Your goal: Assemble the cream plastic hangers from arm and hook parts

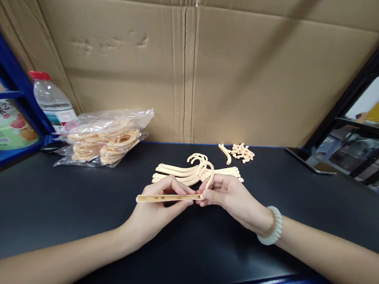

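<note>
My left hand (151,215) pinches a cream plastic hanger arm (150,199), which lies almost level with its slotted underside toward me. Between the fingers of my right hand (237,202) is a curved cream hanger hook (212,175), upright, its lower end meeting the right end of the arm. How firmly the two are joined is hidden by my fingertips. Just behind both hands, a stack of cream hangers (174,169) with hooks lies on the black table (167,258), partly covered by my fingers.
A clear plastic bag (135,118) of cream hanger parts lies at the back left, beside a red-capped bottle (53,98). Small cream pieces (243,152) are heaped at the back. A flat dark device (309,161) rests at the right, and a cardboard wall (263,78) stands behind.
</note>
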Motion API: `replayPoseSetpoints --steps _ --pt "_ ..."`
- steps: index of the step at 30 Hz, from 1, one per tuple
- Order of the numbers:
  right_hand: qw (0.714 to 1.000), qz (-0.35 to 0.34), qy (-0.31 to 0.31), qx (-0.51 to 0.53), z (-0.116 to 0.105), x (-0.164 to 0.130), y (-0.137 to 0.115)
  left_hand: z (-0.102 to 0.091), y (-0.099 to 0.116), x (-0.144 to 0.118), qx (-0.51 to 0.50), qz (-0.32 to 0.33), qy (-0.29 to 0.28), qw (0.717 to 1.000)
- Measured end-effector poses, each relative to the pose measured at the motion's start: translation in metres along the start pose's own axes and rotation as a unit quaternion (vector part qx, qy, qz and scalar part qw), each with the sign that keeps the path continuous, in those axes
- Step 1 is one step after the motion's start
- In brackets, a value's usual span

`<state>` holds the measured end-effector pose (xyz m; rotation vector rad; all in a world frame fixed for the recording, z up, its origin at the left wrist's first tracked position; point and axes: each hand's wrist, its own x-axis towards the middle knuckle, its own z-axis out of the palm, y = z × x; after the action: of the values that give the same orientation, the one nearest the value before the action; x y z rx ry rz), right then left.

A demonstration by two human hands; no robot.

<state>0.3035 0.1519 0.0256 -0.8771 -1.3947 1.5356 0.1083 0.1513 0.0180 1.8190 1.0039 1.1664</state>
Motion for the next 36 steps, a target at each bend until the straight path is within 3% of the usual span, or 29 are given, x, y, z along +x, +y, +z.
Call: replayPoseSetpoints --steps 4,11,14,19,26,29,31,33,35,36 --pt "1.000 -0.016 0.021 -0.013 0.002 0.001 0.004 0.001 0.004 -0.001 0.011 0.007 0.009 1.000" --pt "0.999 -0.017 0.025 0.014 0.003 0.003 0.009 0.005 0.004 0.000 -0.103 -0.053 -0.012 0.993" --pt "0.999 -0.013 0.008 0.037 0.003 0.003 0.007 0.006 0.002 0.003 -0.154 -0.083 0.008 0.984" --pt "0.997 -0.057 0.023 -0.036 0.001 0.005 0.002 0.006 0.002 0.005 -0.187 -0.114 0.047 0.975" --pt "0.994 -0.083 -0.018 -0.066 0.006 0.006 0.004 0.008 0.002 0.004 -0.206 -0.122 -0.051 0.970" --pt "0.986 -0.119 0.016 -0.113 -0.011 0.013 -0.005 0.007 0.002 0.004 -0.198 -0.143 -0.043 0.969" --pt "0.955 -0.186 0.087 -0.212 -0.037 0.022 -0.014 0.007 0.002 0.004 -0.195 -0.158 -0.024 0.968" --pt "0.870 -0.256 0.143 -0.397 -0.071 0.033 -0.021 0.007 0.002 0.004 -0.197 -0.166 -0.014 0.966" --pt "0.773 -0.262 0.108 -0.568 -0.104 0.044 -0.023 0.007 0.001 0.005 -0.204 -0.165 -0.008 0.965" --pt "0.746 -0.253 0.088 -0.610 -0.117 0.049 -0.022 0.007 0.000 0.005 -0.207 -0.165 -0.007 0.964"
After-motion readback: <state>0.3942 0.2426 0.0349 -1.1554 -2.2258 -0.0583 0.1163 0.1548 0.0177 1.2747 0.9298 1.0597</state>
